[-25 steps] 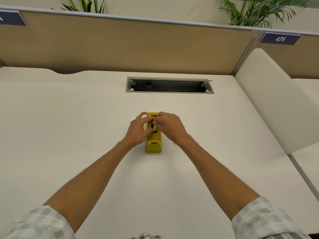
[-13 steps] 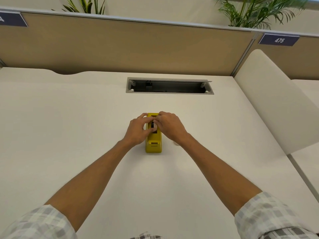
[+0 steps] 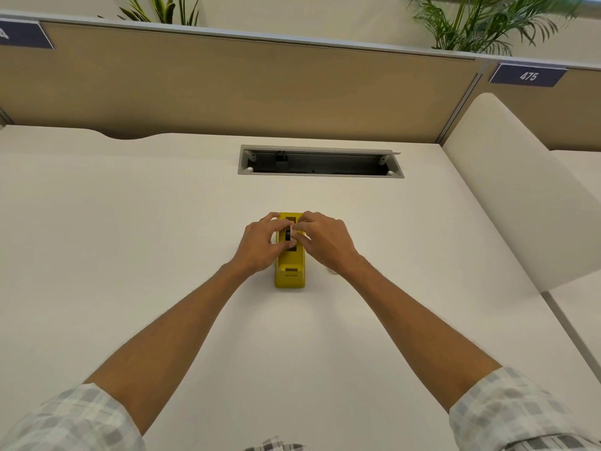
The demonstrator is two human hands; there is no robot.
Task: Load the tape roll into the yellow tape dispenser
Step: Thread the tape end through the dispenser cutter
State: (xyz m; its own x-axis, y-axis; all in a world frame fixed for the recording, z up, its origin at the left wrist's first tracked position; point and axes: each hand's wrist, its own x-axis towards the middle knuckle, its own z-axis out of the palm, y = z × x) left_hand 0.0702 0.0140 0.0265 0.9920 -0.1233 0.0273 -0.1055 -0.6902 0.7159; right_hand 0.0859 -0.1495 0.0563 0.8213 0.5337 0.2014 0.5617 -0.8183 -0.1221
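Head view, single frame.

Item 1: yellow tape dispenser (image 3: 289, 271), one. Stands on the white desk (image 3: 130, 239), nearer the person than the cable slot. Long axis runs toward and away from the person; the closed, blocky end with a small rectangular recess points at the person, the open well end points at the cable slot.

Item 2: tape roll (image 3: 288, 235), one, only partly seen. A dark core with pale edges shows in the dispenser's well, between the fingertips of both hands; whether it is fully seated cannot be told.

Item 3: left hand (image 3: 260, 244), one. On the dispenser's left side, fingers curled, thumb and fingertips pinching at the roll.

Item 4: right hand (image 3: 325, 240), one. On the dispenser's right side, fingers curled over the well, fingertips pinching the roll from that side. Both hands cover most of the well and hide the dispenser's flanks.

Item 5: cable slot (image 3: 320, 161), one, grey-framed, open, beyond the dispenser and well apart from it.

Item 6: tan partition (image 3: 244, 89), beyond the cable slot along the desk's far edge; one white side panel (image 3: 520, 196) right of the dispenser.

Item 7: blue plates, two: one reading 475 (image 3: 527, 75), far right of the cable slot; one at far left (image 3: 22, 35), cut off.

Item 8: plants, two, behind the partition (image 3: 162, 9) (image 3: 481, 24).

Item 9: checked sleeves, two (image 3: 68, 421) (image 3: 520, 415), nearest the person.
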